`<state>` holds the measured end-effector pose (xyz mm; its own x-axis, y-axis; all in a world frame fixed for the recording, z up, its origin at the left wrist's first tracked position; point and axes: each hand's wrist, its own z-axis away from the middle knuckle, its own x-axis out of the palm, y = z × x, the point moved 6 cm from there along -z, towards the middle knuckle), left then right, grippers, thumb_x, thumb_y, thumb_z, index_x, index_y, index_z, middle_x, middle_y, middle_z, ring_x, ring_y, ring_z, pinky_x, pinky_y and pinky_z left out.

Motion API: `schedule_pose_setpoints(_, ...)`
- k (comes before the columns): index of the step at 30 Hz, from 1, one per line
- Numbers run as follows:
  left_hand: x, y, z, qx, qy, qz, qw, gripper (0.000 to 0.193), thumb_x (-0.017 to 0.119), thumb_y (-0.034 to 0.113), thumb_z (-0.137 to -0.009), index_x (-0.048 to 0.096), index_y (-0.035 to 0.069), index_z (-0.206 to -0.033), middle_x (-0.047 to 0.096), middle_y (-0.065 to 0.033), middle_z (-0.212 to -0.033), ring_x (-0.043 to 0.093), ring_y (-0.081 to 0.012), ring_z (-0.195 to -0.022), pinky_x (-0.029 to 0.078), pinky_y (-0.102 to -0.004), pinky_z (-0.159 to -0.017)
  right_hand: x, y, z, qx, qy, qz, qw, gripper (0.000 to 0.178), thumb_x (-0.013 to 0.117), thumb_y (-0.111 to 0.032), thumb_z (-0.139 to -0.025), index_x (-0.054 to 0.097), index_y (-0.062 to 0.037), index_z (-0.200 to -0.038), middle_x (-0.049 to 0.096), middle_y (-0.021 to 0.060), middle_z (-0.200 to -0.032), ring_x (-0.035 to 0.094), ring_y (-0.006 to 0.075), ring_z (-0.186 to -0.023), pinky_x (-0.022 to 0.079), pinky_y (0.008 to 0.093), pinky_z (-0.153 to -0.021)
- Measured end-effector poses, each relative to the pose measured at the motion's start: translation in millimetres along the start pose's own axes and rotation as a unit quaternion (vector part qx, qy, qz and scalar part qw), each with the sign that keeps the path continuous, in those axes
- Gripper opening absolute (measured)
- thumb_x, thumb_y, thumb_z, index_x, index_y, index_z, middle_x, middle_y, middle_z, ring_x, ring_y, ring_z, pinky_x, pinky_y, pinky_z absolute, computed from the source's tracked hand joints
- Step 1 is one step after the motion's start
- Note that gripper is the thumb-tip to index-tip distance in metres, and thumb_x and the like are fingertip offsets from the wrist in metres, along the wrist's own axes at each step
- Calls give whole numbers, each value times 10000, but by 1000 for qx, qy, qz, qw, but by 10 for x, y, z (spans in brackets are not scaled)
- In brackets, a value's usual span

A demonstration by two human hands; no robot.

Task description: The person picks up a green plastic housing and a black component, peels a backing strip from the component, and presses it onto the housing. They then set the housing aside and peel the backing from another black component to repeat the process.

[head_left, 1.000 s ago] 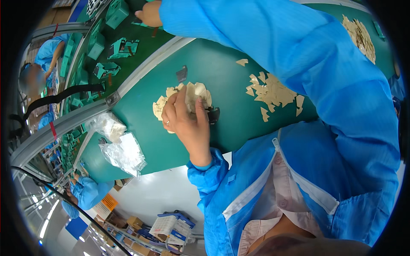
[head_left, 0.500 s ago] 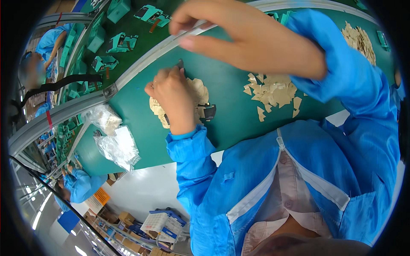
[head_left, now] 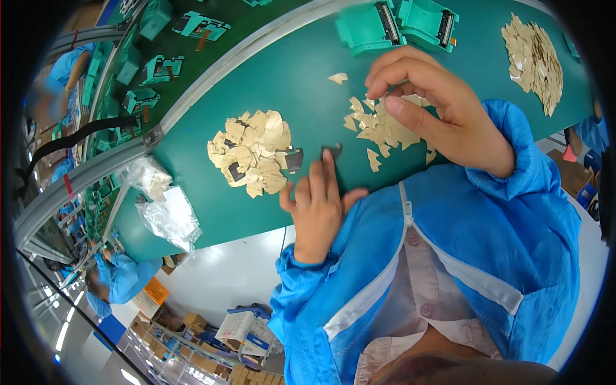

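My left hand (head_left: 317, 212) lies low over the green table with its fingers spread. Its index fingertip touches a small black piece (head_left: 333, 151) on the tabletop. To the left of it is a pile of beige paper-like pieces (head_left: 256, 144) with some black pieces among them; a black piece (head_left: 294, 160) sits at the pile's right edge. My right hand (head_left: 443, 109) hovers at a second, looser heap of beige scraps (head_left: 390, 131), fingers curled and thumb apart. Nothing shows between its fingers. One beige scrap (head_left: 337, 78) lies alone beyond that heap.
Two green plastic housings (head_left: 369, 29) stand at the table's far side. A larger beige pile (head_left: 534, 61) lies far right. Clear plastic bags (head_left: 170, 215) rest at the left. Past a metal rail (head_left: 212, 80), more green housings sit on a belt. Other people in blue work at the far left.
My left hand has come off the left pile, moving right and nearer to me. My right hand has drawn back from the far side toward the right heap, uncovering the green housings.
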<state>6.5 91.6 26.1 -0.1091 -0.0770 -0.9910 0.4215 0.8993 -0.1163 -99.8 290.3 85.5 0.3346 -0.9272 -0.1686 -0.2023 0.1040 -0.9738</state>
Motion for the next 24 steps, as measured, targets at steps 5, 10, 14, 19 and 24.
schedule_pose_setpoints(5,4,-53,676,96,70,104,987,416,748,320,-863,717,59,-1186,628,-22,-1095,535,-181,-980,384,-366,-920,95,102,91,37,-10,-7,999,147,569,-124,-992,615,-20,-1085,582,81,-1085,581,182,-998,477,318,-885)
schedule_pose_setpoints(10,-136,-213,679,24,143,239,960,212,761,45,-835,725,30,-1043,654,-59,-971,587,-199,-807,460,-332,-755,232,138,109,34,-33,5,999,132,575,-117,-986,613,-25,-1072,592,74,-1058,587,175,-959,479,313,-850)
schedule_pose_setpoints(14,-15,-495,376,-344,184,654,648,128,624,-23,-940,627,24,-1059,680,-110,-1003,648,-213,-808,522,-301,-749,435,95,176,43,-81,-24,995,135,567,-91,-1002,604,-7,-1102,572,67,-1011,557,140,-854,461,282,-769)
schedule_pose_setpoints(19,-2,-275,-373,-285,132,861,399,135,558,38,-1002,568,27,-1136,686,-141,-1073,690,-237,-969,568,-341,-867,496,79,102,18,-30,23,999,186,646,-32,-925,609,-24,-1108,569,89,-1000,569,182,-863,462,296,-776)
schedule_pose_setpoints(24,185,-184,-514,-273,124,854,425,148,569,82,-1012,625,11,-1129,690,-138,-1102,688,-209,-934,555,-332,-883,378,-47,73,-121,52,200,971,224,721,-101,-823,613,-53,-1013,571,92,-1001,567,282,-890,468,376,-765)
